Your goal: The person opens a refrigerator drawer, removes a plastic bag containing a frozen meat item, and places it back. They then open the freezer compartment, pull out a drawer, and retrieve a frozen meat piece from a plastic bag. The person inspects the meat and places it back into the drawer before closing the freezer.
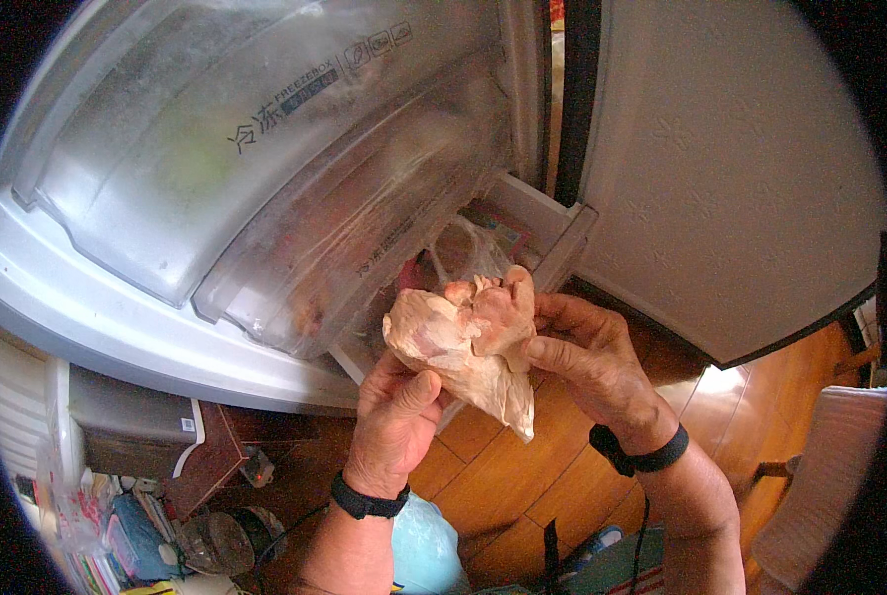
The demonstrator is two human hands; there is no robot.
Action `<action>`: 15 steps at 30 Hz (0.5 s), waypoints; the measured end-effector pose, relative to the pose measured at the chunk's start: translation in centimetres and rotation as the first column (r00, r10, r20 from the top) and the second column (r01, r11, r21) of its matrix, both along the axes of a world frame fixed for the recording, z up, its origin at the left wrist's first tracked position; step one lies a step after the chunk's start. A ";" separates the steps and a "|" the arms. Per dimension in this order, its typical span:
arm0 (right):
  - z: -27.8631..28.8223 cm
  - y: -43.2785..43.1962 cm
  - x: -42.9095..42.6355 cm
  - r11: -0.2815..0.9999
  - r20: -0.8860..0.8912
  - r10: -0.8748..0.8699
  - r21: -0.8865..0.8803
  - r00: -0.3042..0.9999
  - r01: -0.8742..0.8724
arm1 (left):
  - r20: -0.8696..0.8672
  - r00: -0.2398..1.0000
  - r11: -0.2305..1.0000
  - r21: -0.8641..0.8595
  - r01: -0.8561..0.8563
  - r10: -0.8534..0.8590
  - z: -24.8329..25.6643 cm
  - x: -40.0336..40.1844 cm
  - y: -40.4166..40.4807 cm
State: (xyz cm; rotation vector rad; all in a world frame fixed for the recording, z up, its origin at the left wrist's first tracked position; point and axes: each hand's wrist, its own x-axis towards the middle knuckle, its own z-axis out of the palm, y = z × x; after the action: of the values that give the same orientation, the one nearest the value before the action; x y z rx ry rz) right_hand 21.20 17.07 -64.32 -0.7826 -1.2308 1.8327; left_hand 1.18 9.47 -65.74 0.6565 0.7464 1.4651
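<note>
A pale, skin-covered piece of raw meat, apparently poultry, is held between my two hands. My left hand grips its lower left side, thumb on top and the fingers mostly hidden beneath. At the right edge, my right hand pinches it between thumb and fingers. Right behind the meat, a bottom freezer drawer is pulled out. Inside that drawer lies a clear plastic bag, and the meat covers part of the view into it.
Two frosted freezer drawers sit above the pulled-out one. The freezer door hangs open on the right. A light-blue plastic bag is by my left forearm, above the wooden floor. Cloth-covered seat at right; books lower left.
</note>
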 end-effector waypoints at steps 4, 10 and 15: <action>0.1 -0.1 0.0 1.000 -0.010 -0.017 -0.015 1.000 0.017 | 0.022 1.000 0.999 0.032 -0.007 0.007 -0.2 0.2 0.2; 0.0 -0.1 0.0 0.999 -0.011 -0.013 -0.034 1.000 0.013 | 0.007 1.000 1.000 0.008 -0.010 0.010 -0.1 0.3 0.1; -0.3 -0.1 -0.1 0.995 -0.022 0.016 -0.094 1.000 -0.018 | -0.002 1.000 0.999 -0.042 -0.021 0.021 0.1 0.3 0.1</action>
State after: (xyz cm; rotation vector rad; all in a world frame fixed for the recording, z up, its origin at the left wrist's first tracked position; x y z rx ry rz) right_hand 21.08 16.98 -64.59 -0.8042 -1.1470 1.9200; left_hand 1.52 9.60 -65.61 0.6194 0.7857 1.4646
